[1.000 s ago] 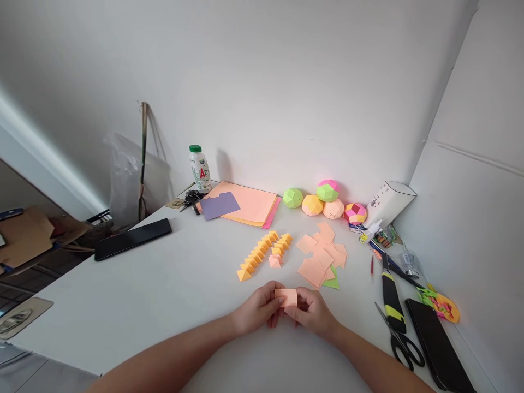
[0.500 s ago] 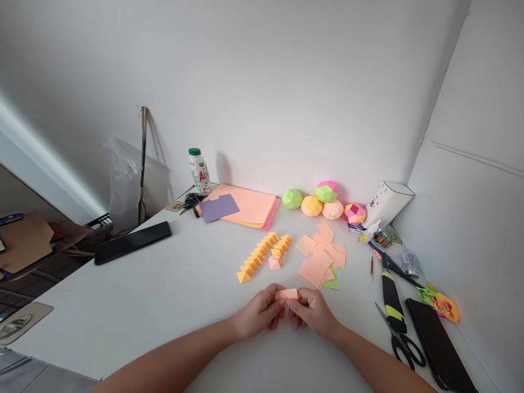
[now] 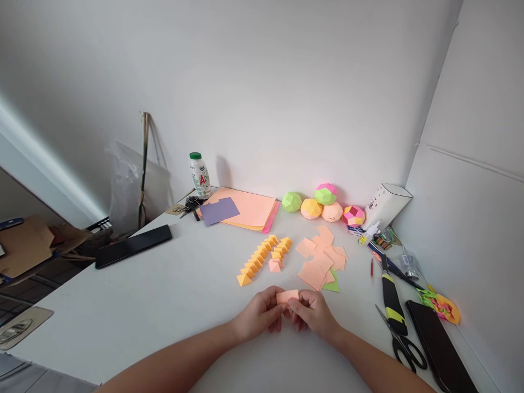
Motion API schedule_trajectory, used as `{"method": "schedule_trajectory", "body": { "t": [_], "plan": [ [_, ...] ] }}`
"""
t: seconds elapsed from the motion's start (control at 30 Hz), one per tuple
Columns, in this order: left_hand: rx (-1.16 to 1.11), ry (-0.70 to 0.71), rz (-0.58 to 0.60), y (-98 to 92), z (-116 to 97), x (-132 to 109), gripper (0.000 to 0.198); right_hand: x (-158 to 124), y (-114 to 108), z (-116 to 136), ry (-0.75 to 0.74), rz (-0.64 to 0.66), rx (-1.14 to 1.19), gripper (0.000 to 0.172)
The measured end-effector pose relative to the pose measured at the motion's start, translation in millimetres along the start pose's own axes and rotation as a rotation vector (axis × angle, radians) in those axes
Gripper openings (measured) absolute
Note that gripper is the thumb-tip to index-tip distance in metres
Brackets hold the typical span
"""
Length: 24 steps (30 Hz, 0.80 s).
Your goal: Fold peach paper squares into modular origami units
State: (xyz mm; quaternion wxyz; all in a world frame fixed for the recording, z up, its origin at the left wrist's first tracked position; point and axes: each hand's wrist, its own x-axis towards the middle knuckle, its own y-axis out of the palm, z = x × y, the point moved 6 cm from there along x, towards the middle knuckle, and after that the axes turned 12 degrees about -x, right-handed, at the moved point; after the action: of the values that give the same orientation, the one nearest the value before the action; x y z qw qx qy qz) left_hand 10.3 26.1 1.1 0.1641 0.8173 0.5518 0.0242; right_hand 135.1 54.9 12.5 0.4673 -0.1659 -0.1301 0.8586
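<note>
Both hands meet low in the middle of the white table [image 3: 155,295]. My left hand [image 3: 257,315] and my right hand [image 3: 313,314] pinch a small peach paper piece [image 3: 287,296] between their fingertips, folded flat. Just beyond them lie two rows of folded orange paper units [image 3: 262,255], a pink folded unit [image 3: 274,266], and a loose pile of peach paper squares [image 3: 321,260] with a green piece [image 3: 333,284] under it.
Paper balls [image 3: 323,202] sit by the wall beside a stack of coloured sheets [image 3: 241,210], a bottle [image 3: 200,174] and keys [image 3: 190,203]. Right: a white box [image 3: 385,204], glue [image 3: 368,233], knife [image 3: 391,297], scissors [image 3: 403,344], phone [image 3: 440,346]. A black slab [image 3: 133,246] lies left.
The peach piece has been folded narrower between the fingers; the hands stay in nearly the same spot. The view has shifted slightly.
</note>
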Motion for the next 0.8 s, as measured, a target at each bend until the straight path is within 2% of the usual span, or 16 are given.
{"method": "schedule_trajectory", "body": {
  "t": [0.23,0.47,0.8],
  "plan": [
    [-0.038,-0.001,0.002,-1.6,1,1,0.035,-1,0,2,-0.012,0.007,-0.01,0.04],
    [-0.033,-0.02,0.009,1.6,-6,-2,0.039,1,2,-3,-0.034,0.052,0.005,0.032],
    [-0.023,-0.047,0.013,2.0,-3,-2,0.037,1,0,-5,-0.03,0.018,0.02,0.036]
  ]
}}
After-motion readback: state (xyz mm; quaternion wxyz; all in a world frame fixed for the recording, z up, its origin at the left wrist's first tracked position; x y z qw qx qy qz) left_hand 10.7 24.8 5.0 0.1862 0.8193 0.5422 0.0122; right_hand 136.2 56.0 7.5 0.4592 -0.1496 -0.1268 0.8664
